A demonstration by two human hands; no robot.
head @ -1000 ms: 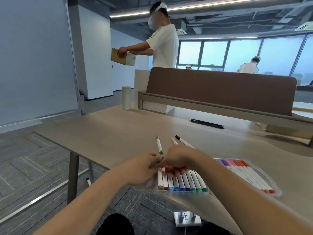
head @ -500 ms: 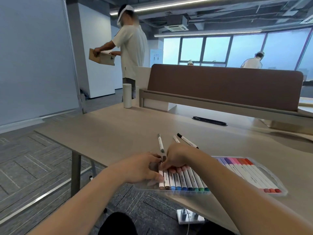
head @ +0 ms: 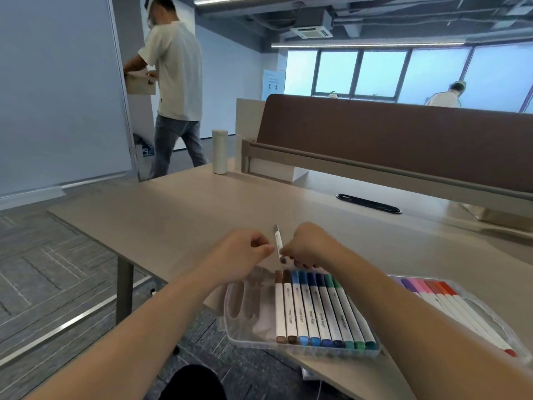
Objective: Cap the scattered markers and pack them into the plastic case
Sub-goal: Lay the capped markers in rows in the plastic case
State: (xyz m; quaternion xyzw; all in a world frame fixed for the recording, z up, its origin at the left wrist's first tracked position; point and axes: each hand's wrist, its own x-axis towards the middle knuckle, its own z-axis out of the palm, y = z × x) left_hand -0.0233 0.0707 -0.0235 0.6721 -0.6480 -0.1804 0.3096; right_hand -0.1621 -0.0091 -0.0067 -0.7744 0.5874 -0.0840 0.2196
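Marker (head: pixel 278 242), seemingly light, stiff, slick, held upright above the case (head: pixel 240 316), right hand's (head: pixel 313 246) grip pinching near its brown end; left hand (head: pixel 242 255) curled beside, hold unclear. Mid-barrel suits best.

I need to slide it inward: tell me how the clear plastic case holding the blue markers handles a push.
The clear plastic case looks thin-walled, so probably light and flexible. Its markers fill only the right side, so it may pivot. It seems to overhang the table edge, so could tip.
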